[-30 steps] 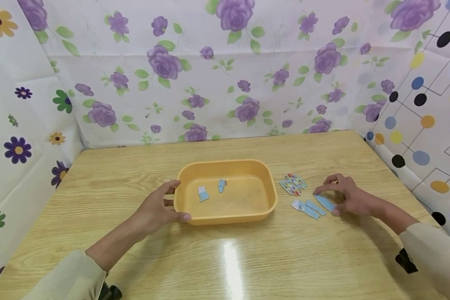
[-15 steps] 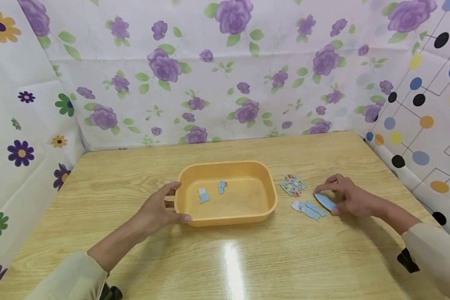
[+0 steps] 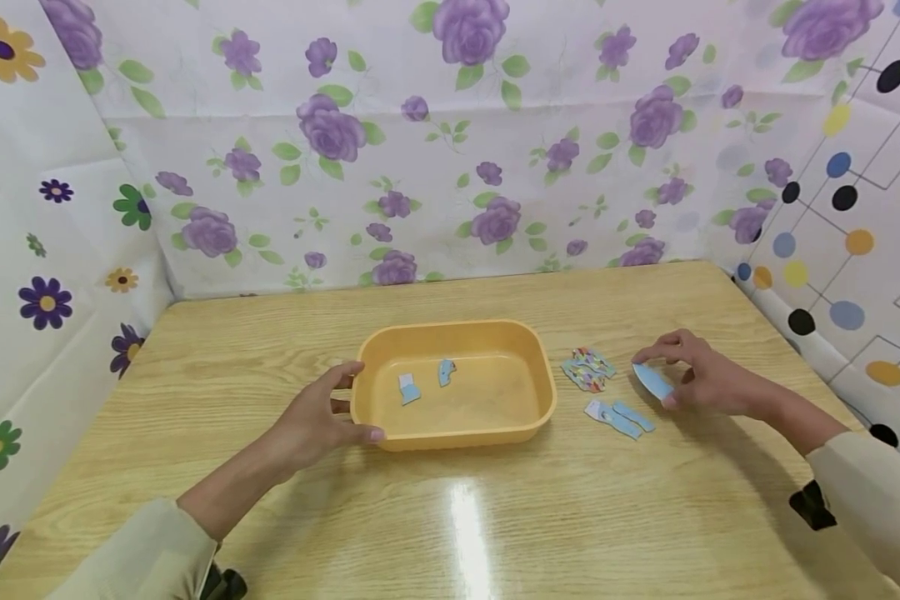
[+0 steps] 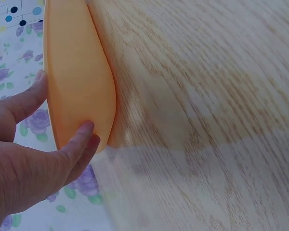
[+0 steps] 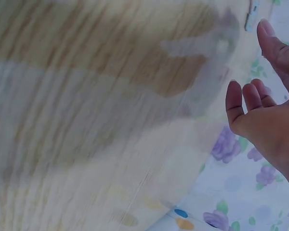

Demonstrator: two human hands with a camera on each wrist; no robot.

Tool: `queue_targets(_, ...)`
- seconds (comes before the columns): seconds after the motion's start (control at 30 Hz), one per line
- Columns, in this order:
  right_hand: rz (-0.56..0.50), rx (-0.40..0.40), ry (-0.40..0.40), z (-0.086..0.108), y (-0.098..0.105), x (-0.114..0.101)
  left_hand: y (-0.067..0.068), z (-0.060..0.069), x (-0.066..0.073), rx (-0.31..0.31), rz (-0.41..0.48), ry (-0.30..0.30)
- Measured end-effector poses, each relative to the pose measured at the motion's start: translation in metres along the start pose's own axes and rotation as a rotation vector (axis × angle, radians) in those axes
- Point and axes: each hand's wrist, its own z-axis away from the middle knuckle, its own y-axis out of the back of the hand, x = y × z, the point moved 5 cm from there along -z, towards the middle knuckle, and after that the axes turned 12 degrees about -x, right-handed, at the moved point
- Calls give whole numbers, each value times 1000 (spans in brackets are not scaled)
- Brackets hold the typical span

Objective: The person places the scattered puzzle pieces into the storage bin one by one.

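An orange-yellow tray (image 3: pixel 457 440) stands mid-table, with two small light-blue pieces inside, one (image 3: pixel 408 390) at the left and one (image 3: pixel 446 372) nearer the middle. My left hand (image 3: pixel 311 421) rests at its left end, fingers and thumb spread against the wall; the left wrist view shows fingertips on the tray's side (image 4: pixel 79 62). Right of the tray, my right hand (image 3: pixel 708 379) pinches a curved light-blue piece (image 3: pixel 651 382) between thumb and fingers, seemingly just above the table. In the right wrist view the right hand (image 5: pixel 269 101) hides the held piece.
Colourful patterned pieces (image 3: pixel 587 371) lie close to the tray's right side, with light-blue pieces (image 3: pixel 621 418) in front of them on the wooden table (image 3: pixel 345 525). Behind the table hangs a flowered cloth (image 3: pixel 420 183); patterned cloths also stand at left and right.
My right hand has raised the curved light-blue piece and moved it slightly away from the table's front, apart from the neighbouring blue pieces. The left hand and tray have stayed in place.
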Motion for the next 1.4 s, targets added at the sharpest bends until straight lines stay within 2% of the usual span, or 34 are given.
queue_targets(0.23, -40, -30, -24, -4, 6, -6, -2, -1, 0, -13, 10, -10)
queue_targets(0.4, -62, -35, -2, -9, 8, -9, 0, -1, 0, -2, -5, 11)
queue_targets(0.6, -83, -37, -31, -17, 11, -10, 1, 0, 1, 2, -11, 16)
queue_targets(0.73, -79, -44, -16, -23, 14, -19, 0, 0, 2, -6, 1, 3)
queue_targets(1.0, -76, -70, 19, -38, 20, -39, 0, 1, 1, 3, -13, 22)
queue_targets(1.27, -105, -43, 9, -52, 14, -55, 0, 1, 1, -6, -9, 14)
queue_targets(1.4, -110, -47, 29, -62, 10, -65, 0, 0, 0, -6, -5, 16)
